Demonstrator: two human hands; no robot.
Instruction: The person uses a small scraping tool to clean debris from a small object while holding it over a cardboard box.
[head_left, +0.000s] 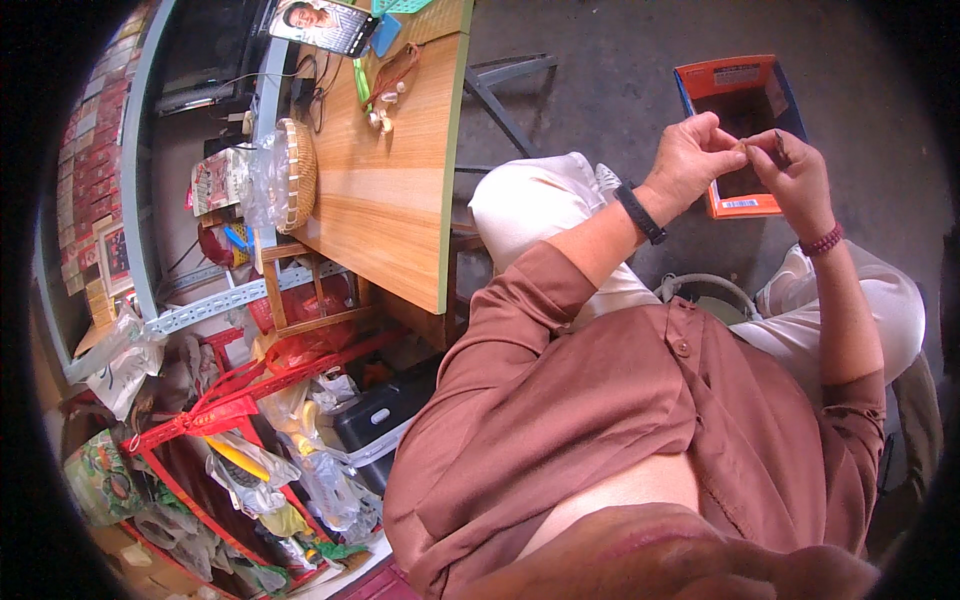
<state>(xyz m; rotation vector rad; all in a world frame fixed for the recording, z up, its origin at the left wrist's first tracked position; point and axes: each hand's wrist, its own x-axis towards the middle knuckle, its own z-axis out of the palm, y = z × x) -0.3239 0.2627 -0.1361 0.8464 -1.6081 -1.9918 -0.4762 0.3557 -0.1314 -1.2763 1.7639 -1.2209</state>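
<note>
My left hand (690, 159) and my right hand (796, 174) meet fingertip to fingertip above an open orange and blue cardboard box (731, 75) on the floor. Between the pinched thumbs and forefingers sits a tiny yellowish-brown piece (741, 148), too small to name. A thin dark object (781, 148), perhaps a small blade, also shows among the fingers of my right hand. A black band is on the left wrist, a red bead bracelet on the right.
Left of me stands a wooden table (375, 202) with garlic cloves (381, 120), a wicker basket (298, 176) and a smartphone (322, 26). Metal legs (499, 105) reach out beneath it. A rounded handle (709, 279) lies between my legs; a red rack (161, 433) holds plastic bags.
</note>
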